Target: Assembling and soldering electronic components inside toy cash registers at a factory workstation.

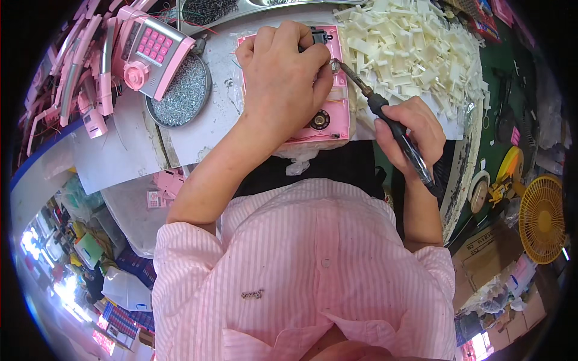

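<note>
An open pink plastic casing (341, 123) lies on the work surface in front of me. My left hand (283, 75) is over its upper left part, fingers curled down and closed, and what they pinch is hidden beneath them. Beside those fingertips shows a black part (321, 36) at the casing's top, and lower down sits a round dark disc (320, 120). My right hand (416, 129) grips a soldering iron (379, 103) by its black handle. The iron slants up and left, its tip near my left fingertips above the casing.
Cream plastic pieces (415, 51) are heaped right of the casing. On the left stand a round dish of small metal screws (182, 99) and several pink-and-grey keypad housings (153, 48). A metal tray (253, 8) borders the back; a yellow fan (543, 219) is far right.
</note>
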`<action>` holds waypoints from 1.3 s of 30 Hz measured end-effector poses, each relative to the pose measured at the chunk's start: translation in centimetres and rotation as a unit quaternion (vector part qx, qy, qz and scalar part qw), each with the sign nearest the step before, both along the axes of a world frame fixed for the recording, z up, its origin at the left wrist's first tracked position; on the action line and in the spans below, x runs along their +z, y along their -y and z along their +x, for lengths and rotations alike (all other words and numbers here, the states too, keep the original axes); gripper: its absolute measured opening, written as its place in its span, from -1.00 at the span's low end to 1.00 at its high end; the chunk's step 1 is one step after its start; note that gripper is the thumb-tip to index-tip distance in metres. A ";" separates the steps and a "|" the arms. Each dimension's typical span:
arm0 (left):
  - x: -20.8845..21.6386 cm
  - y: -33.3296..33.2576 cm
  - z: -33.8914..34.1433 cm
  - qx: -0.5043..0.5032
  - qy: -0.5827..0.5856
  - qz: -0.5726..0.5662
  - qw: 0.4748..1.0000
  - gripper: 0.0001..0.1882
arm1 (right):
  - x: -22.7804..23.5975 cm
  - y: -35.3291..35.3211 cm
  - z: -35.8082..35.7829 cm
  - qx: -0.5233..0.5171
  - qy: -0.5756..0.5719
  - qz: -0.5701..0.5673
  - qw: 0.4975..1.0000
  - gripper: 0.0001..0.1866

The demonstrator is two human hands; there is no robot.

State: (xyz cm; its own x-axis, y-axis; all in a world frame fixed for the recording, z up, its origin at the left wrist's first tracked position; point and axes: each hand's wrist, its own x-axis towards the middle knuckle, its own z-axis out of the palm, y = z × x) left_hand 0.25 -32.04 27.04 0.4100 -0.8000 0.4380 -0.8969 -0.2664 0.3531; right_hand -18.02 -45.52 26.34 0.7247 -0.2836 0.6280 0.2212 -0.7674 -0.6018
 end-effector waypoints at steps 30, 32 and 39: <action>4.8 -5.5 6.5 -0.130 -0.029 0.074 0.988 -0.90 | 1.8 0.3 -1.2 -0.095 0.000 0.190 0.977 -0.69; 4.0 -4.7 5.5 -0.089 -0.198 0.014 0.976 -0.94 | 2.3 -1.1 0.0 -0.137 0.003 0.269 0.953 -0.69; 0.9 -3.2 1.5 0.009 -0.556 -0.133 0.820 -0.89 | 2.9 -2.2 6.4 -0.015 -0.037 0.368 0.929 -0.62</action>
